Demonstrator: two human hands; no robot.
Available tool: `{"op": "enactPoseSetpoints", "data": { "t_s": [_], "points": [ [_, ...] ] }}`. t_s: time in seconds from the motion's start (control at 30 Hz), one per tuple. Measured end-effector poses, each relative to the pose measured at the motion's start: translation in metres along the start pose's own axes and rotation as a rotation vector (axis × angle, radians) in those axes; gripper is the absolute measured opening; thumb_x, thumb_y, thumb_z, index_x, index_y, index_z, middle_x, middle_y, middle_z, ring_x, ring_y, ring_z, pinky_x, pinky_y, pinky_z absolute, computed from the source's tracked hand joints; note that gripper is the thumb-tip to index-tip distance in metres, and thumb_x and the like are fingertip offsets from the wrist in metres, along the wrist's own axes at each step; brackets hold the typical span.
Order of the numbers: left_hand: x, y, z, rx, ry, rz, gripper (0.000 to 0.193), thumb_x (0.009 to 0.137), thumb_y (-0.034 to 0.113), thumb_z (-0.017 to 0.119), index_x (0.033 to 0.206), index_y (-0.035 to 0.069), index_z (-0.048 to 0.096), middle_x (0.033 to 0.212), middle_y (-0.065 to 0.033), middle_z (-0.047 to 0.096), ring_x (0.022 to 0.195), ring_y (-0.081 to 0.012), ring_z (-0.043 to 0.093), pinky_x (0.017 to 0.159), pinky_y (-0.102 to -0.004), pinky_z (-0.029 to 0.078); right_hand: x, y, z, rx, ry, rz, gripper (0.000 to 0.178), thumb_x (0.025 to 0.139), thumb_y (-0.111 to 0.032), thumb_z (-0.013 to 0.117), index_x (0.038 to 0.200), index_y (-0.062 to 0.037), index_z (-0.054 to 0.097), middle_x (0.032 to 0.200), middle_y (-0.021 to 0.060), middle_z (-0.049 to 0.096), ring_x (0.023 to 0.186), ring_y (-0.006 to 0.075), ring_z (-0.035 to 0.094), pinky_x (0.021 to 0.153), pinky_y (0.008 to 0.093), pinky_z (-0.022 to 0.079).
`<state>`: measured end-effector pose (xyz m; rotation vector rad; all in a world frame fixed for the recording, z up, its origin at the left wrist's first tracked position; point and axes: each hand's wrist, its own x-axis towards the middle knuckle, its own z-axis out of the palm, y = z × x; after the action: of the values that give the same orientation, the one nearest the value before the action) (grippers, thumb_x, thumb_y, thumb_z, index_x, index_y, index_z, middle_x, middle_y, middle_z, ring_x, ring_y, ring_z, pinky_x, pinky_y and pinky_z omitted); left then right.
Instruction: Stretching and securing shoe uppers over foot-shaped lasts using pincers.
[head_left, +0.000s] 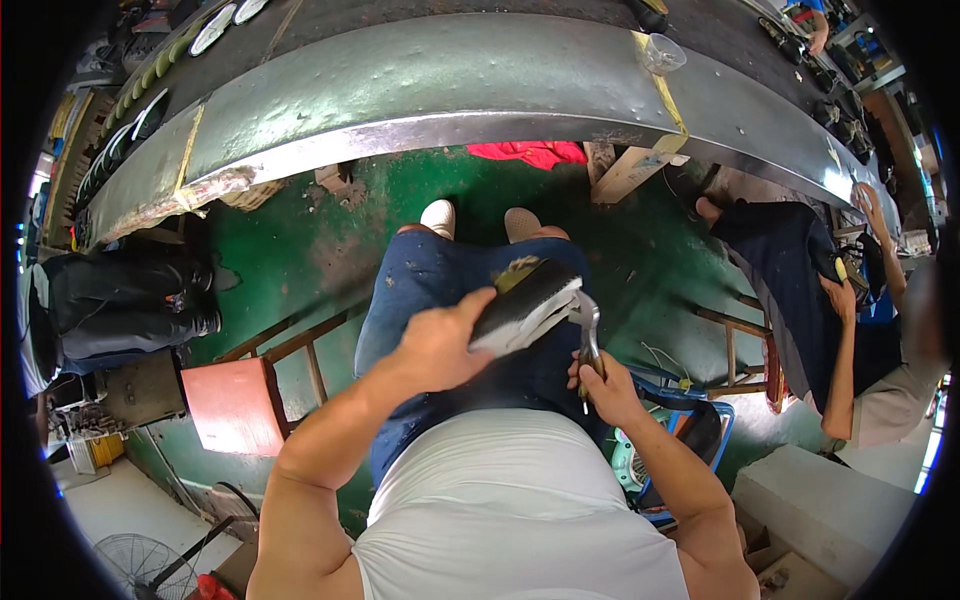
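Note:
Above my lap, my left hand (445, 345) is closed round one side of a shoe upper (528, 308), black along the top with a pale grey-white face and a yellowish-green end. It is held tilted. My right hand (608, 390) grips the handles of metal pincers (590, 325), fingers wrapped round them. The curved head of the pincers is at the right end of the shoe upper, by its pale edge; whether the jaws bite on the material I cannot tell. Beneath both hands are my blue trousers (385, 310), marked with small spots.
A metal-edged workbench (400, 85) runs across in front, with a clear plastic cup (662, 54) on it. Rows of shoe parts (120, 140) lie at far left. A red-topped stool (235, 405) stands left. At right sits a co-worker (840, 340); a blue-framed fan (690, 450) is nearby.

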<state>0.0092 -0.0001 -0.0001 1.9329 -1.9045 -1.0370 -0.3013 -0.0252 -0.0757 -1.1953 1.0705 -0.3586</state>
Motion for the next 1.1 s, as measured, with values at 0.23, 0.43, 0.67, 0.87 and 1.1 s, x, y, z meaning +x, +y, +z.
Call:
{"op": "enactPoseSetpoints", "data": {
  "t_s": [0.23, 0.43, 0.67, 0.87, 1.1],
  "points": [
    [0.052, 0.02, -0.018, -1.038, 0.384, 0.293, 0.047, 0.084, 0.004, 0.079, 0.12, 0.002, 0.049, 0.108, -0.0108, 0.065, 0.098, -0.0154, 0.063, 0.084, -0.0311, 0.054, -0.007, 0.02, 0.0, 0.069, 0.026, -0.114, 0.042, 0.1, -0.02, 0.059, 0.133, 0.003, 0.047, 0.107, 0.0073, 0.061, 0.094, 0.0151, 0.061, 0.083, 0.0293, 0.05],
    [0.1, -0.027, 0.047, -0.772, -0.075, -0.068, 0.078, 0.083, 0.015, 0.079, 0.147, -0.005, 0.039, 0.129, -0.0157, 0.06, 0.114, -0.0212, 0.06, 0.096, -0.0313, 0.05, -0.004, -0.011, 0.004, -0.137, 0.072, -0.062, 0.023, 0.099, -0.019, 0.058, 0.113, -0.0012, 0.058, 0.082, 0.0063, 0.066, 0.077, 0.0152, 0.064, 0.071, 0.0323, 0.051],
    [0.064, -0.026, 0.045, -0.446, -0.157, -0.052, 0.073, 0.081, 0.003, 0.062, 0.149, -0.007, 0.036, 0.124, -0.0243, 0.065, 0.114, -0.0291, 0.065, 0.097, -0.0328, 0.05, 0.011, -0.048, 0.002, -0.499, -0.123, 0.007, 0.026, 0.097, -0.024, 0.059, 0.108, -0.0001, 0.057, 0.08, 0.0162, 0.067, 0.077, 0.0341, 0.067, 0.073, 0.0416, 0.051],
    [0.063, -0.029, 0.052, -0.229, 0.184, -0.018, 0.022, 0.089, 0.016, 0.06, 0.097, -0.003, 0.069, 0.085, -0.0217, 0.071, 0.079, -0.0396, 0.07, 0.074, -0.0486, 0.055, 0.022, -0.042, -0.001, -0.596, -0.129, 0.102, 0.027, 0.097, -0.023, 0.058, 0.105, 0.0023, 0.057, 0.087, 0.0235, 0.067, 0.087, 0.0423, 0.066, 0.079, 0.0481, 0.05],
    [0.045, -0.01, 0.059, 0.022, 0.353, 0.041, 0.026, 0.093, 0.02, 0.061, 0.074, 0.002, 0.065, 0.07, -0.0176, 0.067, 0.062, -0.0373, 0.067, 0.06, -0.0458, 0.055, 0.015, -0.082, -0.01, -0.601, -0.289, 0.006, 0.026, 0.096, -0.021, 0.059, 0.106, 0.0029, 0.059, 0.088, 0.0201, 0.067, 0.08, 0.0322, 0.066, 0.076, 0.0436, 0.053]
  ]
}}
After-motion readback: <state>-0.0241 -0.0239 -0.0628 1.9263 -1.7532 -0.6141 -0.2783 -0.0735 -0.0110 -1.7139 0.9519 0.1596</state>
